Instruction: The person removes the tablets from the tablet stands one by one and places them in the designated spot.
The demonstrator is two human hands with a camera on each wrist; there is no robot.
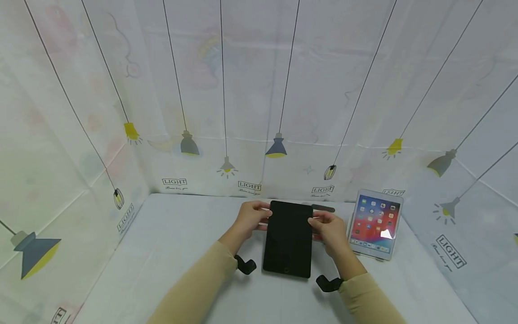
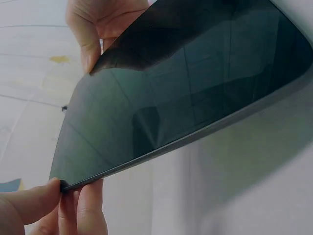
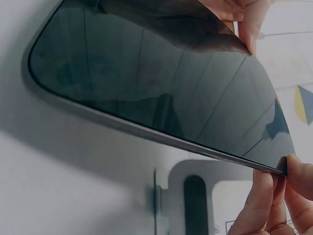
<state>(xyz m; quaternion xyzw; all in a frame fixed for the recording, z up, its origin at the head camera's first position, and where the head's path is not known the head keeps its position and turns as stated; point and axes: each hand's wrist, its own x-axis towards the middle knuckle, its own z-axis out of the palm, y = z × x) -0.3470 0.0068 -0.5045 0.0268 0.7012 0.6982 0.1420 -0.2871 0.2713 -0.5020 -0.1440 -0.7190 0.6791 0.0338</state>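
Observation:
A black tablet (image 1: 288, 238) with a dark screen is held between both hands, its round button at the near end. My left hand (image 1: 248, 218) pinches its far left corner, thumb over the front edge and fingers behind. At the far right corner, my right hand (image 1: 332, 230) pinches the same way. Both wrist views show the tablet (image 2: 195, 93) tilted, with reflections across its glass and a shadow on the white surface below. Behind it, partly hidden, is a grey frame (image 3: 176, 178) with a dark elongated pad, whose dark strip (image 1: 323, 208) also shows in the head view.
To the right, a white tablet (image 1: 375, 225) with a lit screen of app icons leans back on a support mostly hidden behind it. White cloth (image 1: 170, 252) covers the table. Printed curtains (image 1: 251, 90) with hanging lamps enclose the back and sides.

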